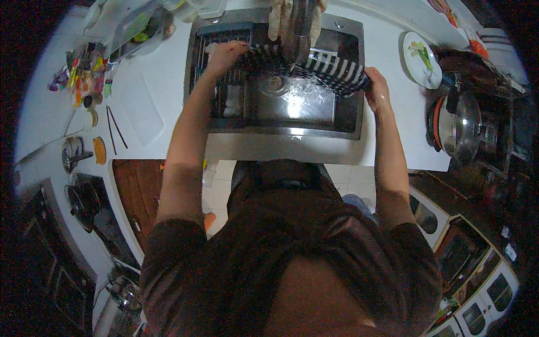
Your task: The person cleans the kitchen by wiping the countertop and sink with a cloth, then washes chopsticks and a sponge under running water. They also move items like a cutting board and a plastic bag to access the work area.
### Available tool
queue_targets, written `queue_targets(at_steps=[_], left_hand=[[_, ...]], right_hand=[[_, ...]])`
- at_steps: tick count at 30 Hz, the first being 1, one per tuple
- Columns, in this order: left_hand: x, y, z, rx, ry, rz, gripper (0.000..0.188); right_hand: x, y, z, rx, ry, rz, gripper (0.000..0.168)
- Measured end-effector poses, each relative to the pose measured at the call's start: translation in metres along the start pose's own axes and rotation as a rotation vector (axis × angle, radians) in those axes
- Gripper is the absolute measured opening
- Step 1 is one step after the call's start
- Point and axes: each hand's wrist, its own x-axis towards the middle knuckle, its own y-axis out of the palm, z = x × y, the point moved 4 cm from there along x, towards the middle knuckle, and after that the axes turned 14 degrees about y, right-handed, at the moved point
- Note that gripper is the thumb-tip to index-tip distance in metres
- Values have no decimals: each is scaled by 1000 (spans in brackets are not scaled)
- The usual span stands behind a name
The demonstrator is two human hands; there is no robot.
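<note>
A black-and-white checked cloth (337, 69) is stretched across the far part of a dark metal sink (273, 130), below the faucet (299, 38). One end of it is gripped by my left hand (229, 54), above the sink's rack at the left. At the sink's right rim my right hand (376, 88) holds the other end, which sags a little. Water glistens in the basin around the drain (273, 85). Part of the cloth's middle is hidden behind the faucet, where light-coloured cloths or gloves (280, 21) hang.
To the left on the white counter lie a translucent cutting board or lid (141, 111), chopsticks (116, 128), packets (86, 76) and a clear container of greens (139, 31). At the right are an oval plate (422, 59) with food pieces and a lidded pan (461, 122).
</note>
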Motion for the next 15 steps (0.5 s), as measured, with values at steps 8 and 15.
queue_targets(at_steps=[8, 15], left_hand=[[-9, 117, 47, -478, -424, -96, 27], [-8, 167, -24, -915, -135, -175, 36]], right_hand=[[-23, 85, -3, 385, -74, -98, 15], [-27, 131, -77, 152, 272, 122, 31]])
